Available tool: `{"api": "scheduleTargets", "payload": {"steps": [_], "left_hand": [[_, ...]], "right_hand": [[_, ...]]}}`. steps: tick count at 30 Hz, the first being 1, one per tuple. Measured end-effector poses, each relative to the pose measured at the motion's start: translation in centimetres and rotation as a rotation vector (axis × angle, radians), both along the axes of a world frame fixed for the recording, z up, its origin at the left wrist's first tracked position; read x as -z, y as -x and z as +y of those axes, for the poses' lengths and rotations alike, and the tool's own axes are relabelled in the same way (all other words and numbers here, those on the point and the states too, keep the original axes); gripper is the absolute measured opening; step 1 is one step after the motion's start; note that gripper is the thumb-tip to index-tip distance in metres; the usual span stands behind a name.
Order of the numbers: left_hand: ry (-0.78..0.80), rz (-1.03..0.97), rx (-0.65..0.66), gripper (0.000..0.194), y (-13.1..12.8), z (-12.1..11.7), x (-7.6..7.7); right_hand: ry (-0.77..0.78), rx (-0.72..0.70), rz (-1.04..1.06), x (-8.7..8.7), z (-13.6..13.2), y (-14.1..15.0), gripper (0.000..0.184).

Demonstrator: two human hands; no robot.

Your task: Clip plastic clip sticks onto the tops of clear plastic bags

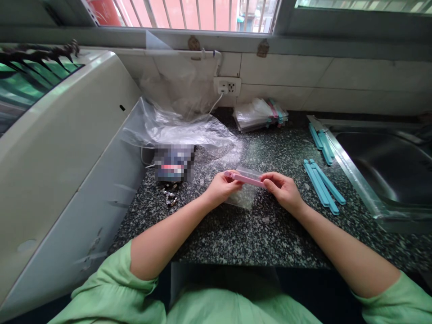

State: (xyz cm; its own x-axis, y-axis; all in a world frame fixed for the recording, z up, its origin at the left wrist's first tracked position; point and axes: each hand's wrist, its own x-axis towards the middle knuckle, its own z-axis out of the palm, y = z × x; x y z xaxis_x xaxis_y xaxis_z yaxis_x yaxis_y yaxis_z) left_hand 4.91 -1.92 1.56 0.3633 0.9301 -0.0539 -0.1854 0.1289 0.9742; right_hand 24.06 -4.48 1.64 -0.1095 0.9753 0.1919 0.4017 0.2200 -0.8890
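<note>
In front of me, a slim pink plastic strip (249, 180), shaped like a bag clip, is held level between my two hands. My left hand (221, 188) pinches its left end, where a small rounded tip shows. The fingers of my right hand (284, 190) close round the right end. A small clear plastic bag (245, 198) lies against the strip, showing above and below it. Whether the strip is clamped on the bag, I cannot tell. To the right of my right hand, several similar light-blue strips (319, 184) lie on the dark speckled counter (256, 238).
More blue strips (322, 143) lie by the steel sink (398, 166). Against the tiled wall sits a pile of clear bags (256, 114) with pink and blue strips. A large crumpled plastic sheet (189, 128), a blurred-out phone-like object (173, 162) and a white appliance (67, 117) stand left.
</note>
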Motion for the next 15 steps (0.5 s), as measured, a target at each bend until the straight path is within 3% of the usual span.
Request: {"api": "scheduleTargets", "payload": {"steps": [8, 15], "left_hand": [[-0.032, 0.042, 0.025, 0.04, -0.05, -0.03, -0.25], [-0.015, 0.03, 0.022, 0.041, -0.01, -0.07, -0.1]], "right_hand": [[0.099, -0.026, 0.119, -0.42, -0.47, 0.91, 0.025], [0.073, 0.022, 0.156, -0.28, -0.34, 0.98, 0.024]]}}
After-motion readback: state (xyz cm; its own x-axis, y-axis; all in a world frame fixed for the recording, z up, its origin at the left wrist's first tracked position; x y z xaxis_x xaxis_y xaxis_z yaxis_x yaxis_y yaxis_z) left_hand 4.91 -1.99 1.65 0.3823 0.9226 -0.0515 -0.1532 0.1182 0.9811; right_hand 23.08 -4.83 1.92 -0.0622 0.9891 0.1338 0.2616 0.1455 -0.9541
